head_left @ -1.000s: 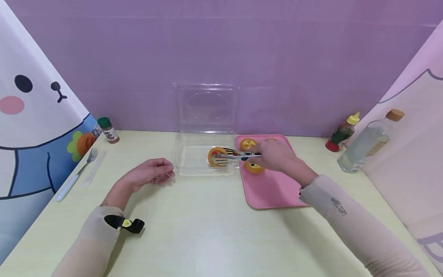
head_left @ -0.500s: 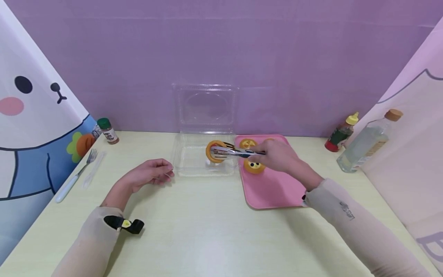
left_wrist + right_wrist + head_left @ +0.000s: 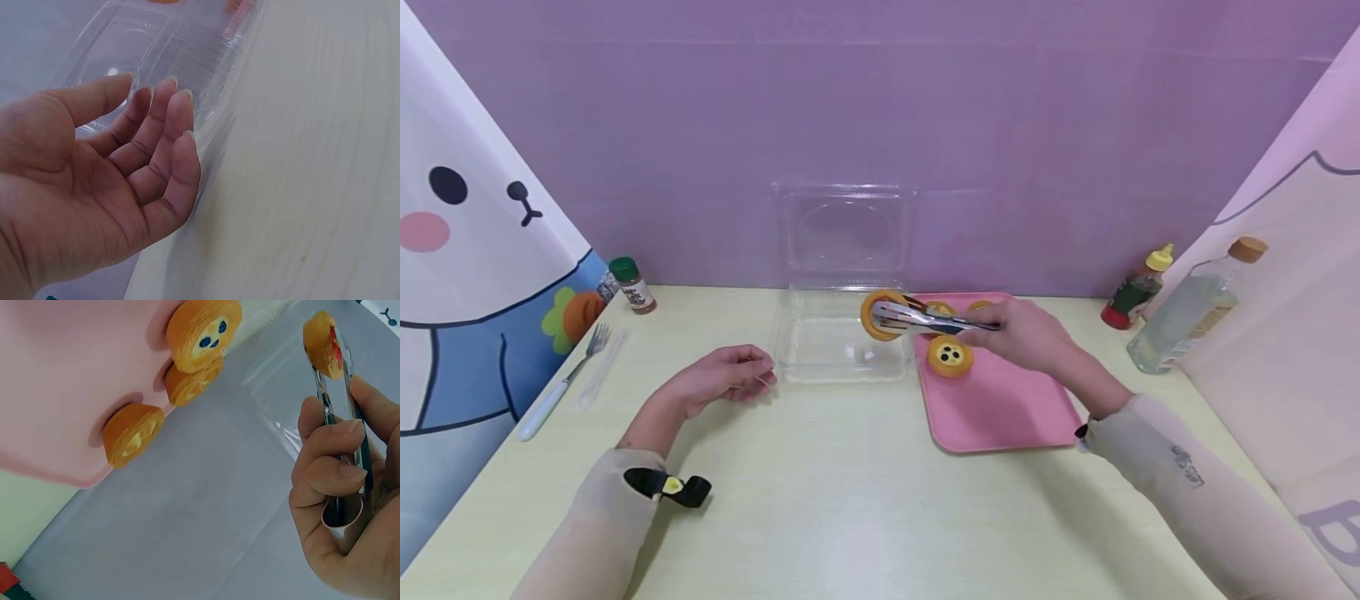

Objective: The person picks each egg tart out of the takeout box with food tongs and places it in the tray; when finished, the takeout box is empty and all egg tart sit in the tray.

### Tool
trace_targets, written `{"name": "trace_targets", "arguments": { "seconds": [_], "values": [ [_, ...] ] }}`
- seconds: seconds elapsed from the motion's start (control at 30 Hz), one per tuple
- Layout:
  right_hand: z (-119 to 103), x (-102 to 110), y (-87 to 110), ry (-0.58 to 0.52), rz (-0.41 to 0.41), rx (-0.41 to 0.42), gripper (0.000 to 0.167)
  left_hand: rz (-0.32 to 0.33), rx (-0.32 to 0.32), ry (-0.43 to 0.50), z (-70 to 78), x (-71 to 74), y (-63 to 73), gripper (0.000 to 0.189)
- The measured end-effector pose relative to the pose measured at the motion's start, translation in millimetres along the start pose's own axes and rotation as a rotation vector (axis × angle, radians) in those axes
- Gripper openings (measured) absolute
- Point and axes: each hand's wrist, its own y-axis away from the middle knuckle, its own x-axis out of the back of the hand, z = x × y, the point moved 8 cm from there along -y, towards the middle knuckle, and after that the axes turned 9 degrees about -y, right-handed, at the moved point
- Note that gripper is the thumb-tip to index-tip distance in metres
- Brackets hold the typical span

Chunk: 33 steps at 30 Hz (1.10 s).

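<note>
My right hand point(image 3: 1026, 333) grips metal food tongs point(image 3: 913, 319), their tips clamped on a round golden tart point(image 3: 877, 302). In the right wrist view, red topping shows on that tart point(image 3: 320, 345). It hangs tilted above the right part of an open clear plastic clamshell box point(image 3: 820, 342), near the pink tray point(image 3: 992, 421). On the tray sit three more tarts; the nearest tart point(image 3: 950, 357) has dark blue berries, partly overlapped by the tongs' shadow side. My left hand point(image 3: 718, 379) holds nothing, fingers loosely curled, beside the box's left front corner.
The box's lid point(image 3: 848, 233) stands upright at the back. On the left are a spice jar point(image 3: 634, 287), a fork point(image 3: 567, 379) and a clear plastic utensil point(image 3: 602, 369). A sauce bottle point(image 3: 1135, 292) and a corked glass bottle point(image 3: 1183, 308) stand on the right.
The tongs and the tart have risen out of the clear box and shifted a little right, toward the tray. My right arm has moved right; my left hand has stayed still.
</note>
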Motion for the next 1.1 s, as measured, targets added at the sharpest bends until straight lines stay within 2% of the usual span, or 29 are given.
{"name": "trace_targets", "arguments": {
  "seconds": [0.1, 0.33, 0.53, 0.73, 1.1],
  "values": [
    [5, 6, 5.9, -0.017, 0.003, -0.017, 0.041, 0.002, -0.001, -0.001, -0.1, 0.2, -0.1, 0.041],
    [25, 18, 19.7, -0.102, 0.014, -0.113, 0.054, 0.000, -0.006, -0.007, -0.6, 0.2, 0.1, 0.042],
    [39, 27, 31.6, -0.131, 0.038, -0.115, 0.057, -0.003, -0.007, -0.002, -1.6, 0.0, 0.0, 0.042],
    [53, 37, 44.4, -0.191, 0.069, -0.109, 0.050, -0.007, -0.008, -0.005, -1.6, -0.3, -0.2, 0.042],
    [81, 39, 58.6, -0.151, 0.069, -0.180, 0.053, 0.000, -0.002, -0.006, -1.5, -0.5, 0.4, 0.042]
  ]
}}
